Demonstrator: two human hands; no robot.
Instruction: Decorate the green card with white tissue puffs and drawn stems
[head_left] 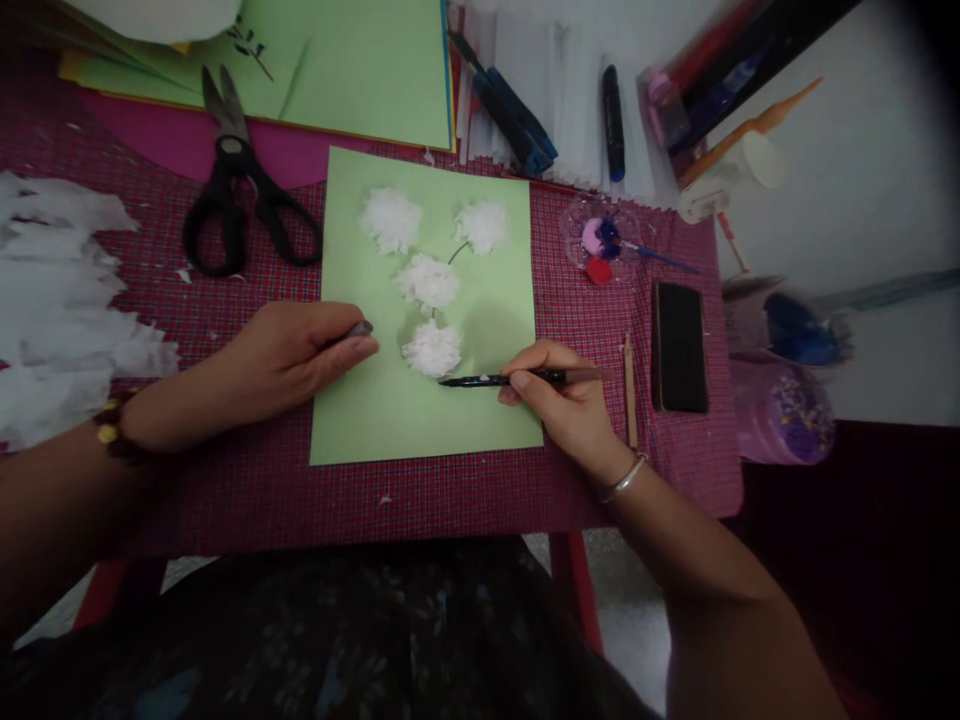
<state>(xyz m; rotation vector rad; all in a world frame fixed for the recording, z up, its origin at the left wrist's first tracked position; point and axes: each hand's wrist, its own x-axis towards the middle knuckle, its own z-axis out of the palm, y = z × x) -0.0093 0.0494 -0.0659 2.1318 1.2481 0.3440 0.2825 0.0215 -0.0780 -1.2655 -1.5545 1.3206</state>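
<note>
A light green sheet of paper lies on the table with several white crinkled paper flowers on it. Thin dark lines run between some of the flowers. My right hand grips a black pen, its tip close to the underside of the lowest flower; whether it touches the paper I cannot tell. My left hand rests at the sheet's left edge, thumb and fingers closed around a small dark pen cap, mostly hidden.
Black-handled scissors lie beyond my left hand, near cut white paper strips. Green sheets, a stapler and a marker are at the back. A phone, wooden stick and paint palette sit at right.
</note>
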